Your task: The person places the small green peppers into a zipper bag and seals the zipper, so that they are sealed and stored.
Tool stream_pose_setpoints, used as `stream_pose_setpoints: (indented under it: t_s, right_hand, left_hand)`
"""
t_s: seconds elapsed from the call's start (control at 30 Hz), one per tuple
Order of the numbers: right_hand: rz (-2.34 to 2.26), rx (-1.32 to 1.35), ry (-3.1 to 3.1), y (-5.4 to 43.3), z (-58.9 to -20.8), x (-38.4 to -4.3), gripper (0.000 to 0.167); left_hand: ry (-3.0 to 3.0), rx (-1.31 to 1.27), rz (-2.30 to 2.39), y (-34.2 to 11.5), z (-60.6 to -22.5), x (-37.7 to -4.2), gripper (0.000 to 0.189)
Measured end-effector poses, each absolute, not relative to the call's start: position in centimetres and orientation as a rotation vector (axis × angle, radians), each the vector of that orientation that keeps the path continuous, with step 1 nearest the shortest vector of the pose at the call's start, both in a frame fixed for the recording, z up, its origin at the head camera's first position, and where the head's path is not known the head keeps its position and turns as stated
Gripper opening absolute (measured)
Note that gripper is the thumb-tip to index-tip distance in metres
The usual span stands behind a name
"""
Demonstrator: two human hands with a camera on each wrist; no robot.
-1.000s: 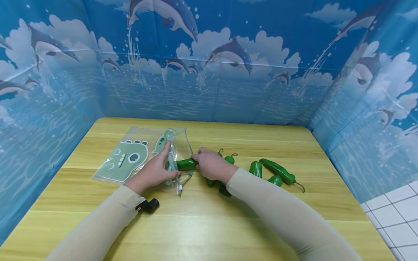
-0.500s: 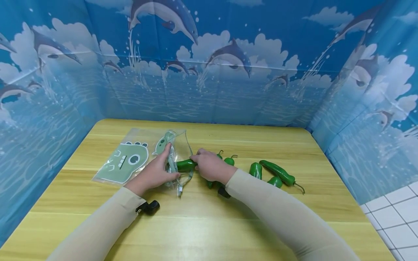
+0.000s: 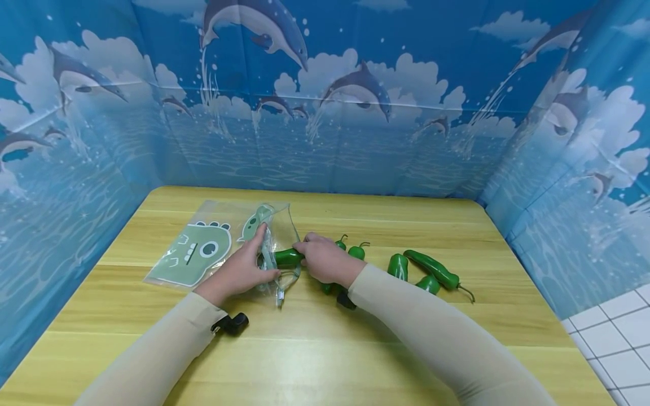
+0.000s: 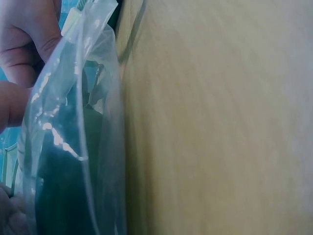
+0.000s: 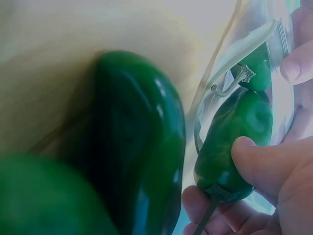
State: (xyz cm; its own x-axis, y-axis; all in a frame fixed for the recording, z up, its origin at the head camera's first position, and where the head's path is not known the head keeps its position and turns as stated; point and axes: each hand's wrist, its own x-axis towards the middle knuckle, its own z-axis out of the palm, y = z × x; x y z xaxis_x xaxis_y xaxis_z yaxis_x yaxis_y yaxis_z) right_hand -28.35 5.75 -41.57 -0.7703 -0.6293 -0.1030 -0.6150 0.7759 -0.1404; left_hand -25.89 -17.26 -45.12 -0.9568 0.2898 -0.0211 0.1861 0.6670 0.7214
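Observation:
A clear plastic bag (image 3: pixel 198 256) with green monster prints lies flat at the left of the table, its mouth facing right. My left hand (image 3: pixel 237 275) holds the bag near its mouth, thumb and fingers spread around it. With its thumb and fingers, my right hand (image 3: pixel 327 260) pinches a green pepper (image 5: pixel 232 147) by the stem end. The pepper's front part is inside the bag's mouth. Another green pepper (image 5: pixel 258 68) with a curled stem shows inside the bag in the right wrist view. Through the film in the left wrist view, dark green (image 4: pixel 63 191) shows.
Right of the right hand lie several more green peppers: a round one (image 3: pixel 357 251), a blocky one (image 3: pixel 398 265) and a long one (image 3: pixel 434 268). Some are partly hidden under the right forearm. A blue dolphin curtain (image 3: pixel 325 146) stands behind the wooden table (image 3: pixel 304 361).
My right hand has edged slightly left, and the pepper in it sits a little further into the bag's mouth. The left hand and the loose peppers stay put.

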Motion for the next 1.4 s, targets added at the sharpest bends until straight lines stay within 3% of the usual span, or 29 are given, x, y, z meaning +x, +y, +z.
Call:
stream_pose_setpoints:
  t_s: [0.67,1.4]
  right_hand:
    - [-0.173,-1.003,2.774,5.1,-42.0,-28.8,0.054]
    - [-0.380,-1.032,2.812,3.3,-42.5,-29.3,0.043]
  left_hand:
    - [2.729,0.412,1.212,-17.1,-45.3,-26.1,0.123]
    - [2.717,0.406,1.209,-16.9,-45.3,-25.8,0.122]
